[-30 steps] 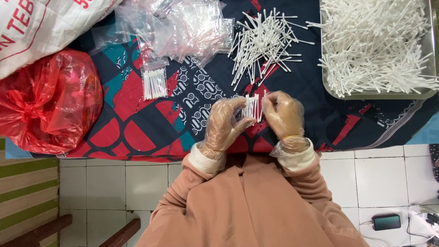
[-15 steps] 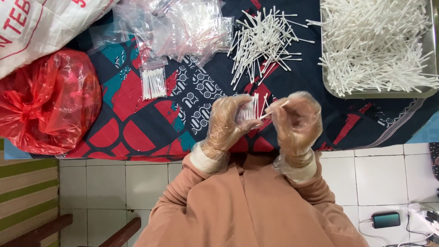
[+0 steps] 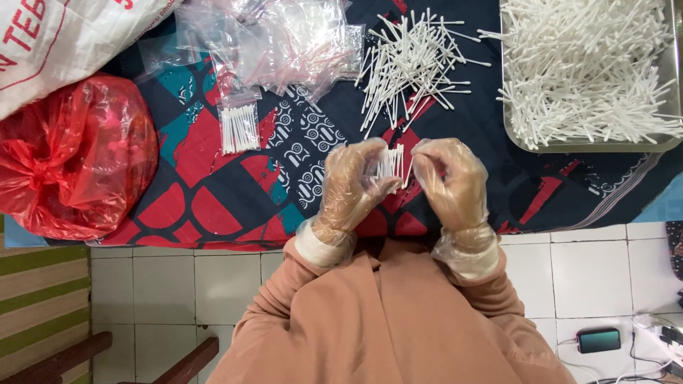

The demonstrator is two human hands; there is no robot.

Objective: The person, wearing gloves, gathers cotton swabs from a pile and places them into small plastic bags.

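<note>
Over the patterned cloth (image 3: pixel 213 185), we see our left hand (image 3: pixel 352 186) curled tight around a small bundle of cotton swabs (image 3: pixel 390 163), held upright between both gloved hands. Our right hand (image 3: pixel 449 181), which half a second ago pinched a single swab at the bundle's edge, now sits lower and closer, its fingertips (image 3: pixel 421 153) touching the bundle's side. That suggests the swab has joined the bundle. Whether a small clear bag wraps the bundle, we cannot tell; the gloves blur it. Loose swabs (image 3: pixel 413 64) lie beyond, and the metal tray (image 3: pixel 658 142) is cut off at the frame's edge.
</note>
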